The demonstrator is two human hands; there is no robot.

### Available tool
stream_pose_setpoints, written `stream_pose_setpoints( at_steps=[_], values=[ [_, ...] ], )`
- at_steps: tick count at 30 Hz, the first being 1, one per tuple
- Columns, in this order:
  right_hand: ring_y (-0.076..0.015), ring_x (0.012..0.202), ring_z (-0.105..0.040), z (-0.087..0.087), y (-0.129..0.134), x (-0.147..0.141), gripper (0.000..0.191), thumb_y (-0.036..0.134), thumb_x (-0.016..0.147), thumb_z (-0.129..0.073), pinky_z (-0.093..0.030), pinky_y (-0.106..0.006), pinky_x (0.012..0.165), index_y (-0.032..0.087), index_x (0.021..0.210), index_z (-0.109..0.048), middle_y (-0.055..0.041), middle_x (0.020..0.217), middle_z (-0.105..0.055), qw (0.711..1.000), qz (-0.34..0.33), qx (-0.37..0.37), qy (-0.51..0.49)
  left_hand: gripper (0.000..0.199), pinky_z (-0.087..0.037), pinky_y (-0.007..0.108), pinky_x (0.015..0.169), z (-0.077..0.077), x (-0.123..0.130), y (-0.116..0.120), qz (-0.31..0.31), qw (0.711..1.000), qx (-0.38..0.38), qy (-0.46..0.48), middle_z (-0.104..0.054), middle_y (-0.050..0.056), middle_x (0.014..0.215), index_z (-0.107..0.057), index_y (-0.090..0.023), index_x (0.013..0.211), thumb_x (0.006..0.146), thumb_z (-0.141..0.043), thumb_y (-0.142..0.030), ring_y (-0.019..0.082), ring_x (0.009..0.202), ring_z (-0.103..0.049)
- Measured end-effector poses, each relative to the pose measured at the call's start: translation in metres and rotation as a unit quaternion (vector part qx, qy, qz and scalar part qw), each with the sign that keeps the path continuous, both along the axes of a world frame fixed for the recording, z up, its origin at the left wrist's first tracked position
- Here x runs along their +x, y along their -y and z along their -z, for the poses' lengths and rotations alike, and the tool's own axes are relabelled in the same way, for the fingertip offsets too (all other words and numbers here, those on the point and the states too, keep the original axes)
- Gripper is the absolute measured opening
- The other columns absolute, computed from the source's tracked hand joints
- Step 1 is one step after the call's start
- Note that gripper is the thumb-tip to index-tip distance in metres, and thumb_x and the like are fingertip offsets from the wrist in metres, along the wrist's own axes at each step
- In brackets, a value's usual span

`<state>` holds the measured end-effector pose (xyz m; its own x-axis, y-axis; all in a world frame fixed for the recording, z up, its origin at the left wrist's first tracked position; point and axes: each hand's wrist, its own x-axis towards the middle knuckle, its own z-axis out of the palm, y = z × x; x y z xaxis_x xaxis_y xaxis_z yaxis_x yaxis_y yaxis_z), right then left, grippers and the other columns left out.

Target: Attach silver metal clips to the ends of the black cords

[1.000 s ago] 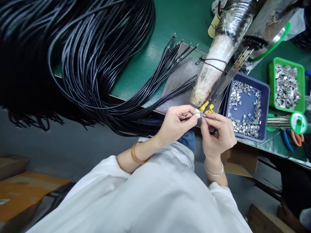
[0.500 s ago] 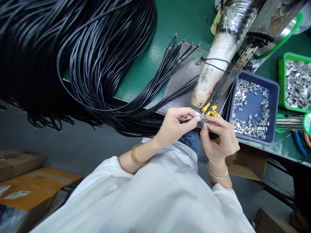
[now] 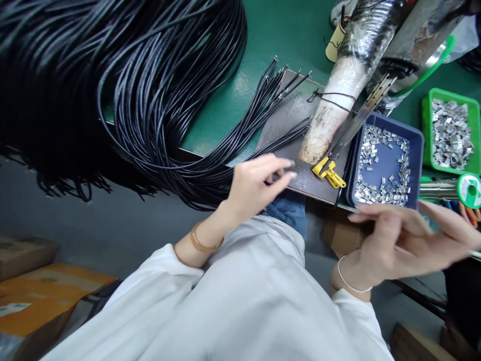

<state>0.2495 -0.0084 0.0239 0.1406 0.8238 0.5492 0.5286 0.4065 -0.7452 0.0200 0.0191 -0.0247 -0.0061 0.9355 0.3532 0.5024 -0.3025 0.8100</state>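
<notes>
My left hand (image 3: 255, 183) is over the front edge of the bench. Its thumb and index finger are apart, both tips wrapped in something pale, and nothing shows between them. Behind and beside it runs a bundle of black cables (image 3: 218, 168); several thinner ends lie on a grey-brown board (image 3: 289, 110). My right hand (image 3: 417, 235), a little blurred, has its fingers spread just in front of a blue tray (image 3: 419, 150) of small metal clips (image 3: 393, 193). A yellow plastic piece (image 3: 328, 173) sits on the board between the hands.
A film-wrapped white tube (image 3: 330, 110) and a slotted metal rod (image 3: 370, 103) slant down over the board. A green bin (image 3: 426, 130) holds larger metal pieces. A spool with a green rim (image 3: 469, 190) lies at right. Cardboard boxes (image 3: 52, 296) stand on the floor.
My hands were together at the yellow piece, pinching a small metal part at a cable end. They have separated: left hand slightly left with fingers apart, right hand moved right to the tray.
</notes>
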Motion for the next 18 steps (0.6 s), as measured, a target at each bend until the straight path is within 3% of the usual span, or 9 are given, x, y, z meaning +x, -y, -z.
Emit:
stream_pose_setpoints(
  at_steps=[2, 4, 7, 10, 11, 13, 15, 16, 18],
  values=[
    [-0.017, 0.07, -0.075, 0.004, -0.004, -0.012, 0.019, 0.019, 0.088, -0.069, -0.059, -0.03, 0.061, 0.026, 0.105, -0.064, 0.0025, 0.085, -0.07, 1.0, -0.017, -0.009, -0.002, 0.023, -0.049, 0.028, 0.073, 0.007, -0.01, -0.014, -0.095, 0.99, 0.049, -0.095, -0.071, 0.007, 0.089, -0.076, -0.015, 0.106, 0.089, -0.066, -0.027, 0.016, 0.076, -0.063],
    [-0.0179, 0.069, -0.074, 0.009, -0.012, -0.008, 0.009, 0.022, 0.085, -0.073, -0.06, -0.03, 0.066, 0.02, 0.088, -0.065, 0.0013, 0.075, -0.07, 0.998, -0.027, -0.045, 0.025, 0.018, -0.048, 0.029, 0.073, 0.016, -0.02, -0.029, -0.126, 0.984, 0.057, -0.116, -0.069, 0.006, 0.089, -0.076, -0.017, 0.1, 0.089, -0.065, -0.026, 0.017, 0.078, -0.062],
    [-0.0161, 0.064, -0.07, 0.015, -0.031, 0.023, 0.018, 0.031, 0.082, -0.075, -0.054, -0.028, 0.062, 0.018, 0.08, -0.063, 0.0008, 0.071, -0.065, 0.99, 0.059, -0.047, 0.123, 0.012, -0.046, 0.025, 0.064, 0.025, -0.031, -0.046, -0.172, 0.982, 0.072, 0.03, -0.066, 0.003, 0.085, -0.073, -0.019, 0.097, 0.09, -0.066, -0.026, 0.012, 0.069, -0.058],
    [-0.0126, 0.062, -0.06, 0.017, -0.058, 0.057, 0.017, 0.033, 0.083, -0.072, -0.049, -0.028, 0.066, 0.019, 0.08, -0.064, 0.0003, 0.073, -0.065, 0.955, 0.134, -0.052, 0.259, 0.01, -0.037, 0.021, 0.047, 0.025, -0.035, -0.05, -0.198, 0.939, 0.099, 0.262, -0.064, -0.001, 0.08, -0.066, -0.022, 0.095, 0.089, -0.068, -0.029, 0.007, 0.053, -0.048],
    [-0.0124, 0.064, -0.06, 0.018, -0.066, 0.065, 0.013, 0.03, 0.084, -0.07, -0.048, -0.027, 0.067, 0.02, 0.08, -0.064, 0.0002, 0.076, -0.067, 0.949, 0.117, -0.067, 0.284, 0.013, -0.032, 0.02, 0.042, 0.021, -0.034, -0.048, -0.176, 0.924, 0.095, 0.325, -0.063, -0.002, 0.08, -0.064, -0.022, 0.095, 0.087, -0.07, -0.031, 0.005, 0.048, -0.042],
    [-0.0141, 0.077, -0.064, 0.019, -0.082, 0.075, 0.009, 0.027, 0.084, -0.068, -0.048, -0.026, 0.072, 0.021, 0.081, -0.063, -0.0014, 0.087, -0.071, 0.943, 0.039, -0.103, 0.314, 0.019, -0.027, 0.02, 0.039, 0.009, -0.032, -0.04, -0.067, 0.913, 0.039, 0.4, -0.062, -0.003, 0.078, -0.064, -0.022, 0.094, 0.082, -0.075, -0.033, 0.002, 0.042, -0.034],
    [-0.0145, 0.08, -0.063, 0.022, -0.093, 0.077, 0.008, 0.026, 0.084, -0.065, -0.046, -0.026, 0.072, 0.021, 0.08, -0.061, -0.0012, 0.09, -0.07, 0.924, -0.012, -0.123, 0.362, 0.025, -0.031, 0.019, 0.044, -0.006, -0.026, -0.026, 0.117, 0.91, -0.092, 0.388, -0.055, -0.004, 0.067, -0.069, -0.019, 0.093, 0.076, -0.081, -0.032, 0.003, 0.046, -0.038],
    [-0.0147, 0.079, -0.061, 0.024, -0.098, 0.076, 0.008, 0.026, 0.084, -0.064, -0.043, -0.026, 0.07, 0.021, 0.079, -0.06, -0.0011, 0.089, -0.069, 0.909, -0.015, -0.122, 0.398, 0.026, -0.033, 0.019, 0.047, -0.014, -0.021, -0.019, 0.214, 0.894, -0.152, 0.364, -0.049, -0.005, 0.061, -0.072, -0.017, 0.093, 0.073, -0.083, -0.029, 0.004, 0.05, -0.04],
    [-0.015, 0.076, -0.057, 0.028, -0.105, 0.075, 0.008, 0.024, 0.085, -0.061, -0.035, -0.028, 0.065, 0.021, 0.079, -0.057, -0.001, 0.083, -0.065, 0.876, 0.013, -0.104, 0.471, 0.027, -0.035, 0.02, 0.05, -0.024, -0.008, -0.006, 0.379, 0.833, -0.247, 0.318, -0.049, -0.004, 0.06, -0.075, -0.013, 0.096, 0.074, -0.083, -0.027, 0.006, 0.054, -0.041]
  ],
)
